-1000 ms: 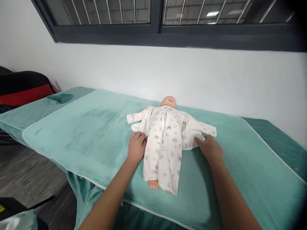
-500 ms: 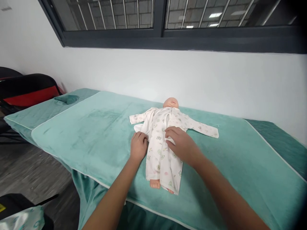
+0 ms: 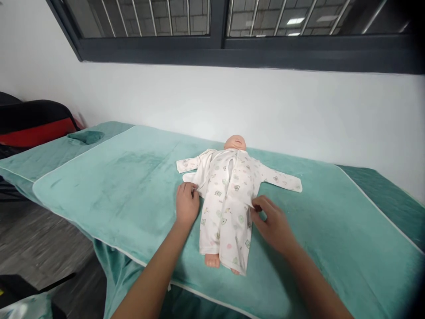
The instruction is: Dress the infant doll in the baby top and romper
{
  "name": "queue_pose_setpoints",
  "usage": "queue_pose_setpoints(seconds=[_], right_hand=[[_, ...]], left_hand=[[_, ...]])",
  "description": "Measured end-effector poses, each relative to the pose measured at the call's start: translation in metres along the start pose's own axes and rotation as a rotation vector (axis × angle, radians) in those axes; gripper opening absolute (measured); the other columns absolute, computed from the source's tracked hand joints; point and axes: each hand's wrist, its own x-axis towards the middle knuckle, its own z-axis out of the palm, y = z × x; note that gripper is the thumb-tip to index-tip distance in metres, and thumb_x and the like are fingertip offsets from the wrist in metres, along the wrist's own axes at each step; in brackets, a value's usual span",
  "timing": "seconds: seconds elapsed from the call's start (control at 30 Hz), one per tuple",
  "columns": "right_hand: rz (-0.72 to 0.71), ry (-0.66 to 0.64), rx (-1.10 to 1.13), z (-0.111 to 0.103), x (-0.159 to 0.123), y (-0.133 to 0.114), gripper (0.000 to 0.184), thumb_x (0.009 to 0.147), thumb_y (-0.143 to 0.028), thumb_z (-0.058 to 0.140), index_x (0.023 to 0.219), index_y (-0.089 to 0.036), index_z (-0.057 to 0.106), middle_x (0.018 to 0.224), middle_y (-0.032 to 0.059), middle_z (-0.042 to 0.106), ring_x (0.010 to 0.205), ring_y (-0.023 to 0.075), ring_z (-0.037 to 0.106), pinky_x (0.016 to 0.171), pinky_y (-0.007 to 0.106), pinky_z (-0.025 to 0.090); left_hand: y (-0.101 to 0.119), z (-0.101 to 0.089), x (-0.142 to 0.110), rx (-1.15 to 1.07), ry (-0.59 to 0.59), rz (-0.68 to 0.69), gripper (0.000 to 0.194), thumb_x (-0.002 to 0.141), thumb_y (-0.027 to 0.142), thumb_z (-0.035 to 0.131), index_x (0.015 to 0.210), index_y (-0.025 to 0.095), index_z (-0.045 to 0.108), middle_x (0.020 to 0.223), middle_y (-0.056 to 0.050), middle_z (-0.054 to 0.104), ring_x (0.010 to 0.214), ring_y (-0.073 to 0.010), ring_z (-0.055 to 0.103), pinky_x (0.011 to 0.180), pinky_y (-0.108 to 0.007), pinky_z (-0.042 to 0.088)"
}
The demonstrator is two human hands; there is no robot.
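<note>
A baby doll (image 3: 235, 142) lies on its back on a teal padded table (image 3: 126, 181), dressed in a white printed romper (image 3: 229, 199) with both sleeves spread out. My left hand (image 3: 186, 204) rests at the romper's left edge, fingers curled onto the loose white flap there. My right hand (image 3: 272, 223) sits at the romper's right side near the waist, with thumb and fingers pinching the fabric edge. One bare doll foot (image 3: 211, 260) shows below the leg hem.
A white wall and a dark-framed window (image 3: 219, 31) run behind the table. A black and red chair (image 3: 29, 124) stands at the far left. A small folded teal cloth (image 3: 84, 136) lies on the table's left end. Dark floor (image 3: 40, 248) lies below left.
My right hand went from the romper's right flap across the doll's belly, then back to the right waist edge. The right flap is now folded over the doll's front. My left hand stayed put.
</note>
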Motion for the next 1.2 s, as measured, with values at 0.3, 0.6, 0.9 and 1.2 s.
queue_pose_setpoints(seconds=[0.3,0.6,0.9,1.2], right_hand=[[0.054,0.122,0.129,-0.025,0.049,0.007,0.031,0.098,-0.043,0.045,0.084,-0.023,0.064,0.089,0.0041,0.067,0.086,0.0212,0.062,0.075,0.032,0.047],[0.187,0.019,0.026,0.042,0.153,0.021,0.068,0.095,-0.054,0.043,0.148,-0.012,0.041,0.160,0.0167,0.031,0.149,0.0329,0.025,0.120,0.053,0.021],[0.150,-0.017,0.095,0.035,0.139,0.021,0.069,0.095,-0.055,0.043,0.152,-0.016,0.037,0.162,0.0109,0.027,0.151,0.0279,0.021,0.123,0.051,0.020],[-0.031,-0.045,0.111,0.030,0.154,0.016,0.054,0.092,-0.034,0.049,0.147,-0.031,0.045,0.147,0.0025,0.052,0.137,0.0288,0.046,0.113,0.049,0.038]], left_hand=[[-0.008,0.006,0.004,0.015,0.072,-0.141,0.018,0.090,0.024,0.049,0.104,0.020,0.058,0.109,-0.011,0.061,0.109,-0.0279,0.056,0.097,-0.046,0.047],[-0.015,0.018,0.037,0.201,0.082,-0.261,0.043,0.093,0.038,0.046,0.126,0.012,0.055,0.133,-0.021,0.056,0.124,-0.0374,0.050,0.101,-0.055,0.041],[-0.015,0.012,0.059,0.115,-0.131,-0.388,0.024,0.089,0.035,0.050,0.092,0.018,0.066,0.080,-0.009,0.068,0.086,-0.0288,0.065,0.084,-0.043,0.044],[0.094,-0.017,0.054,-0.553,-0.103,-0.062,0.019,0.094,0.037,0.053,0.097,0.021,0.064,0.089,0.000,0.065,0.080,-0.0147,0.057,0.073,-0.026,0.044]])
